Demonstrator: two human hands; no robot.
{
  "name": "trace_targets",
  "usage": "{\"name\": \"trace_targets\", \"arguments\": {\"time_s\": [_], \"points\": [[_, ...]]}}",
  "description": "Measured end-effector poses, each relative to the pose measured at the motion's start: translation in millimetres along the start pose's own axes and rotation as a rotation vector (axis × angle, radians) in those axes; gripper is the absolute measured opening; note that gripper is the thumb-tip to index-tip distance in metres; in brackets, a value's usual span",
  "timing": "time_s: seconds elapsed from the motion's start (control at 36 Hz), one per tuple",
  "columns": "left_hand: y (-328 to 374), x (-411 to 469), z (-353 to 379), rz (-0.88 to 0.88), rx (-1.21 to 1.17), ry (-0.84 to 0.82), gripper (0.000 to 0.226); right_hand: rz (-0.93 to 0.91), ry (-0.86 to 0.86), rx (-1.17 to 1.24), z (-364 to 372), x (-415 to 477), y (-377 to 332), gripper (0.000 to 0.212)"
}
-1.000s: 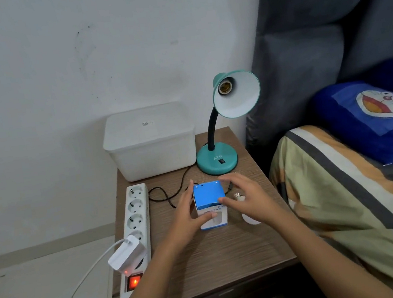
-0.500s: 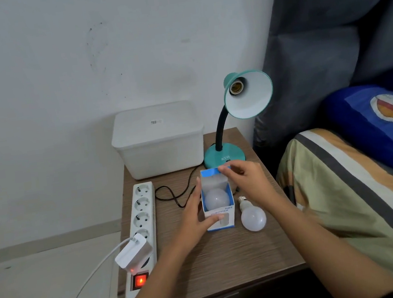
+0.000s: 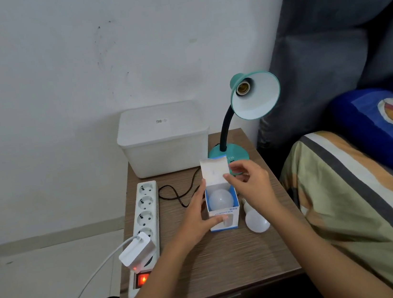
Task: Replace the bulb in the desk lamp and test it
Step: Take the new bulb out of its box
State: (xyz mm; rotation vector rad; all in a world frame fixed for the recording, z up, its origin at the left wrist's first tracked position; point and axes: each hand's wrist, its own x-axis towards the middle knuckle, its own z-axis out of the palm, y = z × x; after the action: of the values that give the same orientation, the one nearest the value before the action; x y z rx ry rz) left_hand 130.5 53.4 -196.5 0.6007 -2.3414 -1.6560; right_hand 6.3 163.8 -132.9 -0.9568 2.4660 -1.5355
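now that opened, box flap (image 3: 214, 171) upright

A second ago the bulb box (image 3: 221, 205) was shut, its blue lid flat under my fingers. Since then I have swung the lid (image 3: 214, 171) all the way up and back, so its pale inner side stands upright facing me. The new bulb (image 3: 220, 199) inside the box now shows its round white top. My right hand (image 3: 251, 185) has lifted off the top of the box and pinches the edge of the raised lid. The old bulb (image 3: 256, 221), hidden under my right hand a second ago, now lies in plain sight just beside the box.
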Motion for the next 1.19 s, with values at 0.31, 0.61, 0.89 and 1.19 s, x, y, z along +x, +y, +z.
{"name": "trace_targets", "arguments": {"time_s": [0.31,0.61,0.89,1.19], "points": [[-1.0,-0.2,-1.0,-0.005,-0.002,-0.014,0.104,0.009,-0.606,-0.433,1.1,5.9,-12.3,0.058],[1.8,-1.9,0.9,-0.003,-0.005,-0.017,0.101,-0.065,-0.632,-0.693,7.4,11.1,-23.5,0.024],[6.1,-1.9,-0.6,-0.015,0.052,-0.022,0.103,0.004,-0.629,-0.632,4.7,15.3,-31.6,0.04],[3.8,-0.7,-0.4,-0.02,0.068,-0.007,0.105,-0.005,-0.652,-0.361,-24.4,-0.1,-30.8,0.045]]}}
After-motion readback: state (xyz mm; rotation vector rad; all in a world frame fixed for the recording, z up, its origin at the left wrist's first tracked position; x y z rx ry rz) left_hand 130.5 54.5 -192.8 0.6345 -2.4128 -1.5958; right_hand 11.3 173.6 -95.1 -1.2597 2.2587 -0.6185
